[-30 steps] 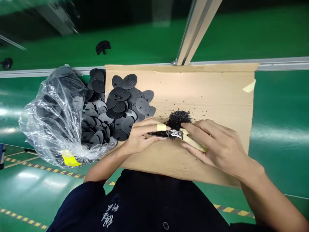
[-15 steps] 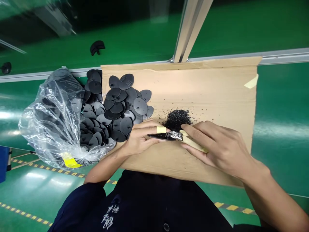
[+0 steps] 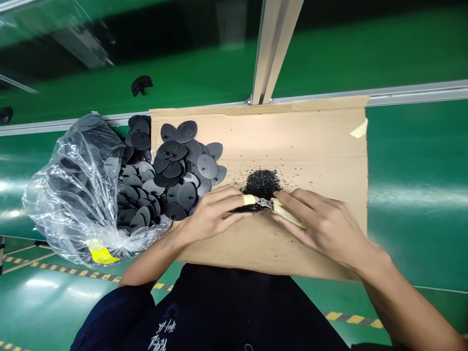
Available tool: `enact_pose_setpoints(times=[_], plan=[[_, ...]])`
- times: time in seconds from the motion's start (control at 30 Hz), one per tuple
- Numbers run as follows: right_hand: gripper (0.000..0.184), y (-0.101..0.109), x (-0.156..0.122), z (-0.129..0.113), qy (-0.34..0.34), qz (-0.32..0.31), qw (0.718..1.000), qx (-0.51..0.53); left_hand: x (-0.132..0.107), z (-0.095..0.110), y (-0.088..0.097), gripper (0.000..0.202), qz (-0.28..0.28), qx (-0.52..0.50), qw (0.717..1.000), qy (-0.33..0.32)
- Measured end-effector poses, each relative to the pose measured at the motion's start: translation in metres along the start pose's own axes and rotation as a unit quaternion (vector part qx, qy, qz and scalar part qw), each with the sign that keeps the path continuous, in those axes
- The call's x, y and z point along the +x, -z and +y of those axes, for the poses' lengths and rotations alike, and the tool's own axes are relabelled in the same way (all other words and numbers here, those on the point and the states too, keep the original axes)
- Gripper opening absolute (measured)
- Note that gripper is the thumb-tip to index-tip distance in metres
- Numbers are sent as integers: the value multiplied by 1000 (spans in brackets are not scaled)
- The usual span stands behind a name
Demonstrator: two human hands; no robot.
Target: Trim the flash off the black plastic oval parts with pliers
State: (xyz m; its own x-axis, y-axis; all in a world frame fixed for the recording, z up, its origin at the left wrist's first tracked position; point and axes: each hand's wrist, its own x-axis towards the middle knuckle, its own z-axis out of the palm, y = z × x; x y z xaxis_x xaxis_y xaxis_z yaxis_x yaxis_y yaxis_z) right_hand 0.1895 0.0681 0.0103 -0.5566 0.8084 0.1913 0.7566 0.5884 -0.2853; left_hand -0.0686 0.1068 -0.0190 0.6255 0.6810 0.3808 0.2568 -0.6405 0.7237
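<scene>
My left hand (image 3: 212, 214), with a tan finger cot on the index finger, pinches a flat black plastic disc (image 3: 243, 209) edge-on above the cardboard sheet (image 3: 314, 146). My right hand (image 3: 321, 224) is closed round small cutters with cream handles (image 3: 287, 214), whose metal jaws (image 3: 263, 203) meet the disc's edge. Just behind the jaws lies a small heap of black trimmings (image 3: 262, 183). To the left of my left hand is a pile of several black discs (image 3: 183, 165).
A clear plastic bag (image 3: 80, 190) with more black discs lies open at the left, part on the green table (image 3: 413, 185). An aluminium rail (image 3: 417, 92) runs along the back, with an upright profile (image 3: 272, 48). A black part (image 3: 141, 84) lies beyond the rail.
Both hands keep the same grip on disc and cutters. The view has shifted slightly, so everything sits a little further left and lower.
</scene>
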Motion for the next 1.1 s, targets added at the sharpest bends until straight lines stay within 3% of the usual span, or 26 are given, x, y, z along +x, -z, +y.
enact_pose_setpoints(times=[0.13, 0.27, 0.43, 0.5, 0.6, 0.7, 0.77, 0.87, 0.97, 1.1], plan=[[37, 6, -6, 2, -34, -50, 998, 18, 3, -2, -2, 21, -36, 90, 995, -26], [33, 10, -12, 0, -98, -64, 986, 118, 1, -1, -6, 19, 7, 14, 1000, 5], [13, -8, -5, -23, -190, 35, 922, 335, -1, 16, -21, 21, 42, -166, 976, 137], [11, -17, 0, -31, -181, 76, 899, 392, -2, 21, -29, 23, 64, -218, 957, 182], [9, -25, 6, -34, -174, 98, 889, 412, -5, 24, -40, 27, 97, -252, 938, 217], [16, -26, 6, -27, -193, 50, 905, 375, -8, 21, -42, 29, 111, -250, 933, 233], [22, -24, 4, -21, -181, -9, 935, 305, -11, 18, -38, 28, 112, -228, 938, 234], [18, -21, 2, -18, -161, -66, 983, 57, -16, 17, -29, 24, 84, -155, 963, 203], [19, -15, 3, -25, -116, -78, 975, -175, -17, 18, -24, 26, 28, -72, 988, 131], [28, -6, 3, -27, -60, -71, 972, -216, -13, 15, -28, 31, -33, 60, 996, 55]])
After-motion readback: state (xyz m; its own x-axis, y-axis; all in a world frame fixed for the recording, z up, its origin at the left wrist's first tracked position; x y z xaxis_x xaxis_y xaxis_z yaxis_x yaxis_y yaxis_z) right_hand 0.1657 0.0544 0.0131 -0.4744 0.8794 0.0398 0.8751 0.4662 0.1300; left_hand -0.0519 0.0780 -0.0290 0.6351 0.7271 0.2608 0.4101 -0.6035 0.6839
